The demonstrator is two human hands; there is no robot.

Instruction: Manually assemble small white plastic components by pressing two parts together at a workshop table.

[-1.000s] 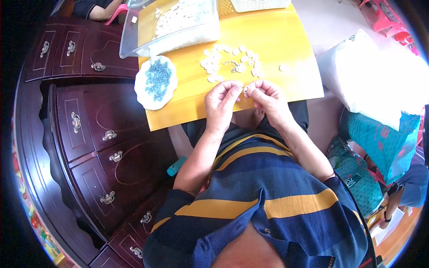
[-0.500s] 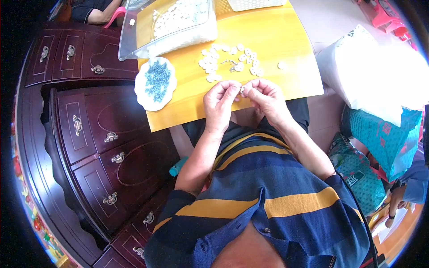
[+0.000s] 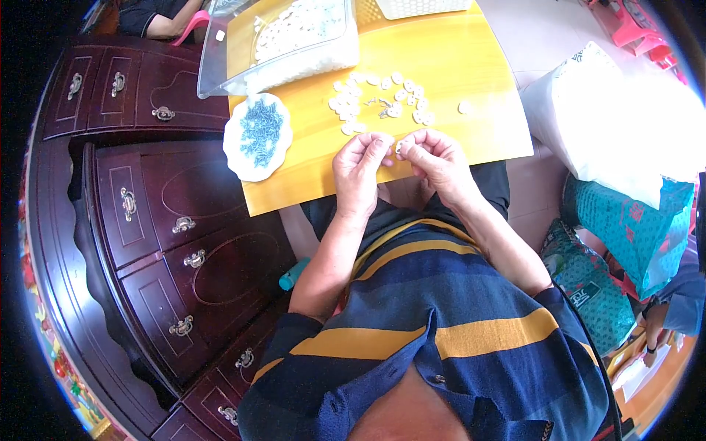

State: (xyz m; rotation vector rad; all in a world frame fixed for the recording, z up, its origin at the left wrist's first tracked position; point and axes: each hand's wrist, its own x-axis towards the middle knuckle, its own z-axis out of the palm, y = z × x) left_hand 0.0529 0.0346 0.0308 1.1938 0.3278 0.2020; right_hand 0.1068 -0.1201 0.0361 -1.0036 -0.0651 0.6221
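Observation:
My right hand (image 3: 441, 165) pinches a small white disc-like piece (image 3: 399, 147) between thumb and forefinger, above the near edge of the yellow table (image 3: 471, 140). Close by on its left, my left hand (image 3: 357, 173) has thumb and fingertips pressed together; whatever they may hold is too small to make out. A narrow gap lies between the two hands. Just beyond them, several white discs with holes (image 3: 346, 106) are spread on the tabletop. Among these lie a few small metal pieces (image 3: 384, 110). One lone disc (image 3: 464, 107) sits farther right.
A scalloped white dish (image 3: 234, 151) of blue-grey screw-like pieces stands at the table's left edge. Behind it is a clear bin (image 3: 323, 62) of white pieces. Dark wooden drawers (image 3: 169, 191) line the left; a white sack (image 3: 581, 110) and teal bags (image 3: 625, 228) stand right. Other people's arms show at the edges.
My hands have come slightly apart, the left fingertips drawing back leftward from the white piece in the right hand. At the far right edge, another person's hand has shifted a little.

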